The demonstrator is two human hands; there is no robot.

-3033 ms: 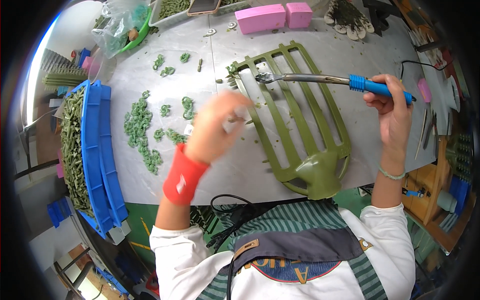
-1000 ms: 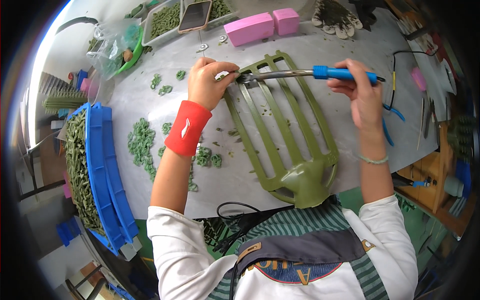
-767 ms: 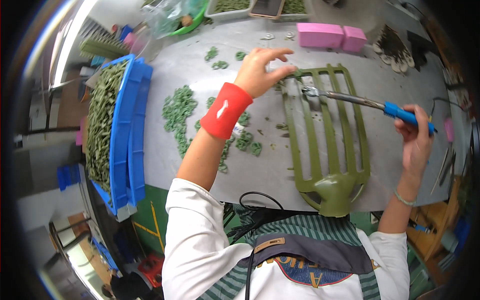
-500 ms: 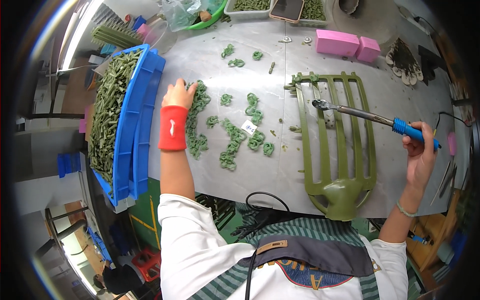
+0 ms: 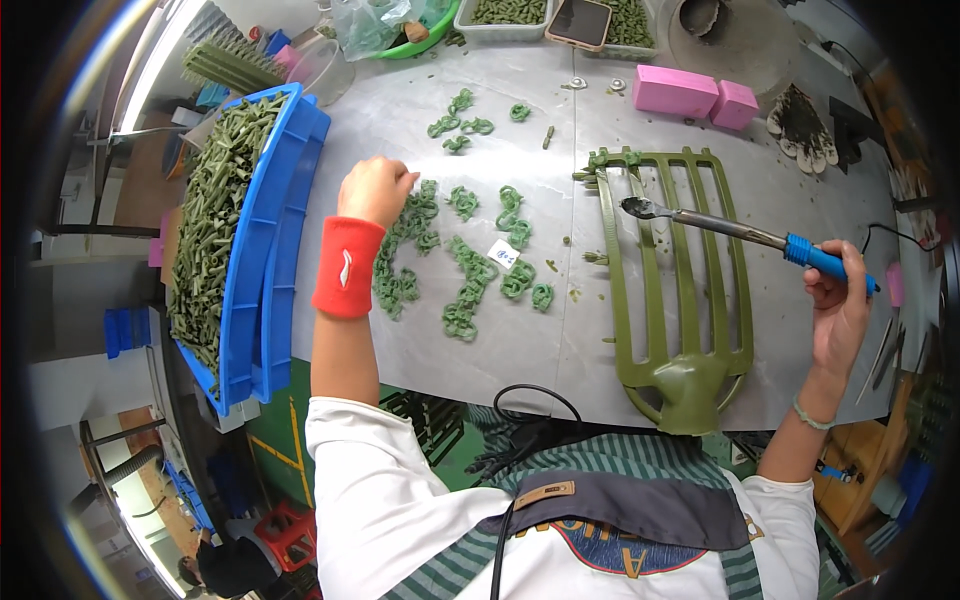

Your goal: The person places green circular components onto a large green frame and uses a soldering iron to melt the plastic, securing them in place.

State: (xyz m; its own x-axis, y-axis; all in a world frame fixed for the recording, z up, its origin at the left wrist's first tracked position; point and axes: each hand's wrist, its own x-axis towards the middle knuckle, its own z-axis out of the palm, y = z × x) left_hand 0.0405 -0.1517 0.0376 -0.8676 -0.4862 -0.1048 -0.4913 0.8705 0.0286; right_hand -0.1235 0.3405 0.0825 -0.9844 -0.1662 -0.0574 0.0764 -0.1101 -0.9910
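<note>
My right hand [image 5: 838, 305] grips the blue handle of a soldering iron [image 5: 735, 229]. Its flat, spoon-like metal tip hangs over the far left part of an olive-green plastic rake-shaped frame [image 5: 683, 375], with long slats joined to a socket at the near end. My left hand [image 5: 375, 192], below a red wristband, has its fingers curled together at the far end of a long cluster of curly green pieces [image 5: 395, 285]. Whatever its fingertips hold is hidden. More curly green clusters [image 5: 465, 290] lie to the right, around a small white paper tag [image 5: 503, 253].
Blue stacked trays [image 5: 265, 270] heaped with green pieces stand at the left. At the back are pink blocks [image 5: 675, 92], a phone [image 5: 578, 22] across tubs of green bits, and a green basin [image 5: 425, 38]. A stained glove [image 5: 802, 130] lies far right.
My left hand has moved a little right, its fingers drawing together. The far end of the long cluster has shifted right, and more curly pieces lie in the far group. The iron stays over the frame.
</note>
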